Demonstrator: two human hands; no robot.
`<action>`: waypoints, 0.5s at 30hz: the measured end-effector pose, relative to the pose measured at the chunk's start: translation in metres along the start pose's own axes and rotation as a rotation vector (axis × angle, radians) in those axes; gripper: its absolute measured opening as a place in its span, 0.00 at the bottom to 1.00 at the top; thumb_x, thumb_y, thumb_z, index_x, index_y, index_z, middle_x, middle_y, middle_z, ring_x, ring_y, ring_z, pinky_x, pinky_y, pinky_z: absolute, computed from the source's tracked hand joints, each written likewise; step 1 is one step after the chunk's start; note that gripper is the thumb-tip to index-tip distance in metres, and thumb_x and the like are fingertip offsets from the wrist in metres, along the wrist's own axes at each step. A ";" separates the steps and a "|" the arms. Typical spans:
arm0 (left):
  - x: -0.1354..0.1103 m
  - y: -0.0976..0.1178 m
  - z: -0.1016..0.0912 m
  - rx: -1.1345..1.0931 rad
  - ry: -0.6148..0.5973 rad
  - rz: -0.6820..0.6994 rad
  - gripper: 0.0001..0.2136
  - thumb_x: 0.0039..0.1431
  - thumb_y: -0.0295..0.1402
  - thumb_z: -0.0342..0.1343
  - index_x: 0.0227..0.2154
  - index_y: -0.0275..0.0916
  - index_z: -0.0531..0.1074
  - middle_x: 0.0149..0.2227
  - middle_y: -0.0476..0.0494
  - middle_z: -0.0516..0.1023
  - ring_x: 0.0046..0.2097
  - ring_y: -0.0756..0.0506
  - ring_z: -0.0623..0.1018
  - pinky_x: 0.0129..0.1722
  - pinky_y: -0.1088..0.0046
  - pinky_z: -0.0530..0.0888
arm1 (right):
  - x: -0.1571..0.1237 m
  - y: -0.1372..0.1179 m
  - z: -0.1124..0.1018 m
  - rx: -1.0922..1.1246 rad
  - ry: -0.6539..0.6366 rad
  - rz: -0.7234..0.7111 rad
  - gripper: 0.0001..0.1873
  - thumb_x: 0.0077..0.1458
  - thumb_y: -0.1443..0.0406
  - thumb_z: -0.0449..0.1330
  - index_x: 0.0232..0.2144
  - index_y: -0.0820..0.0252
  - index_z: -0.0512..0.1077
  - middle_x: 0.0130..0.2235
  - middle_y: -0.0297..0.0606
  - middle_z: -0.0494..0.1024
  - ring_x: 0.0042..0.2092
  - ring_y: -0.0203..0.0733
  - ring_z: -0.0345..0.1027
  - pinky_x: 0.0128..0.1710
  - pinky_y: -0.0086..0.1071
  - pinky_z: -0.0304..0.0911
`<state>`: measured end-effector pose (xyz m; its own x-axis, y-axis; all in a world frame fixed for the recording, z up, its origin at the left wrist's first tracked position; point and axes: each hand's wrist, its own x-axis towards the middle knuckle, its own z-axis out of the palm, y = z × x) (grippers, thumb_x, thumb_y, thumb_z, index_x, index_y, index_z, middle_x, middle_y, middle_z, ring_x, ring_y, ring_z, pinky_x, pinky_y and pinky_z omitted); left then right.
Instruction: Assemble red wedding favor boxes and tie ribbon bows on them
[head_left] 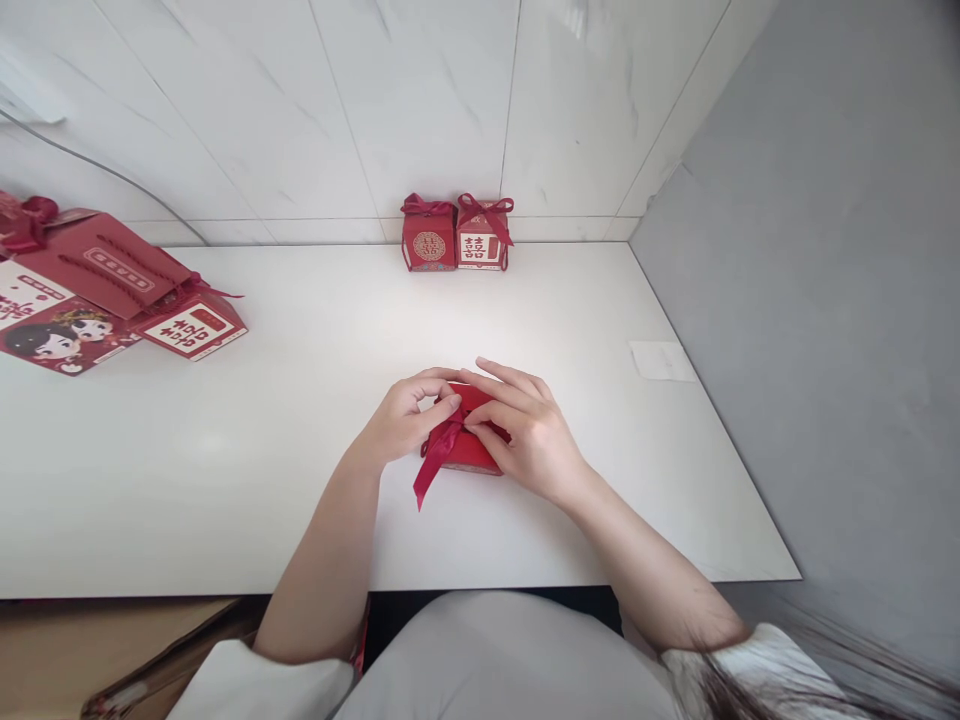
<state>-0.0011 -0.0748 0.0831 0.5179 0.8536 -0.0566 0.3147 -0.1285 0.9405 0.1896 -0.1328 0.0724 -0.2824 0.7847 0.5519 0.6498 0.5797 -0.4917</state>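
Note:
A small red gift box [471,455] sits on the white table in front of me, partly covered by my hands. A dark red ribbon [437,462] runs across its top, and one loose tail hangs toward me over the near left side. My left hand [411,412] has thumb and fingers pinched on the ribbon at the top left of the box. From the right, my right hand [525,425] pinches the ribbon near the middle with thumb and forefinger, its other fingers stretched over the box. The ribbon's crossing is mostly hidden by my fingertips.
Two finished-looking red boxes with bows, a left one [429,240] and a right one [484,240], stand by the tiled wall. At the left are a large red box [97,270] and a smaller ribboned box [196,325]. A white paper piece [663,361] lies near the right edge.

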 end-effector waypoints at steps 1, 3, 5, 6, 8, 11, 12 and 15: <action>0.000 0.000 0.000 -0.001 -0.001 -0.013 0.13 0.62 0.36 0.53 0.24 0.38 0.73 0.55 0.44 0.74 0.47 0.43 0.77 0.44 0.65 0.74 | 0.000 0.001 0.000 -0.007 -0.001 -0.010 0.10 0.61 0.71 0.56 0.32 0.54 0.75 0.58 0.34 0.75 0.65 0.47 0.61 0.61 0.48 0.62; -0.001 0.001 0.001 0.035 0.020 -0.019 0.12 0.62 0.36 0.53 0.24 0.39 0.73 0.56 0.45 0.74 0.49 0.42 0.77 0.46 0.64 0.74 | -0.001 0.002 0.001 -0.018 0.011 -0.021 0.10 0.61 0.70 0.57 0.31 0.53 0.75 0.58 0.34 0.75 0.65 0.47 0.61 0.62 0.48 0.61; -0.002 0.003 0.002 0.116 0.051 0.001 0.12 0.62 0.34 0.52 0.24 0.40 0.74 0.56 0.46 0.74 0.54 0.40 0.75 0.51 0.62 0.73 | -0.001 0.004 0.004 -0.026 0.041 -0.025 0.10 0.60 0.70 0.57 0.30 0.53 0.75 0.59 0.35 0.75 0.65 0.47 0.62 0.62 0.48 0.61; -0.003 0.004 0.002 0.156 0.060 0.011 0.12 0.62 0.34 0.52 0.24 0.41 0.74 0.56 0.46 0.75 0.56 0.40 0.73 0.54 0.60 0.71 | -0.002 0.004 0.006 -0.030 0.056 -0.023 0.10 0.60 0.70 0.57 0.29 0.53 0.75 0.59 0.35 0.74 0.65 0.48 0.62 0.62 0.48 0.61; -0.004 0.006 0.002 0.205 0.066 0.021 0.11 0.61 0.35 0.54 0.24 0.42 0.75 0.55 0.47 0.75 0.59 0.39 0.71 0.58 0.58 0.69 | -0.002 0.004 0.007 -0.026 0.065 -0.015 0.10 0.60 0.70 0.57 0.29 0.53 0.75 0.59 0.35 0.74 0.64 0.48 0.62 0.61 0.48 0.61; -0.005 0.006 -0.001 0.172 0.024 -0.002 0.09 0.59 0.38 0.58 0.25 0.42 0.76 0.56 0.46 0.74 0.59 0.38 0.72 0.60 0.57 0.67 | -0.001 0.002 0.002 0.048 -0.010 0.023 0.08 0.61 0.69 0.58 0.31 0.53 0.75 0.58 0.36 0.75 0.64 0.49 0.63 0.62 0.50 0.60; -0.005 0.006 -0.002 0.143 0.001 -0.019 0.09 0.58 0.39 0.59 0.26 0.42 0.77 0.57 0.45 0.74 0.58 0.38 0.73 0.60 0.57 0.68 | -0.001 0.002 -0.002 0.094 -0.049 0.053 0.06 0.60 0.68 0.59 0.33 0.53 0.75 0.59 0.37 0.74 0.64 0.49 0.63 0.62 0.50 0.61; -0.005 0.004 -0.006 0.073 -0.063 -0.057 0.10 0.58 0.42 0.60 0.28 0.42 0.79 0.59 0.44 0.72 0.57 0.37 0.74 0.57 0.57 0.71 | 0.001 0.004 -0.019 0.264 -0.164 0.181 0.01 0.58 0.65 0.62 0.35 0.54 0.73 0.58 0.42 0.74 0.64 0.49 0.62 0.59 0.49 0.64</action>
<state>-0.0072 -0.0765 0.0896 0.5459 0.8272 -0.1330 0.4010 -0.1186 0.9083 0.2054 -0.1336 0.0844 -0.3033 0.8921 0.3349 0.5009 0.4483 -0.7404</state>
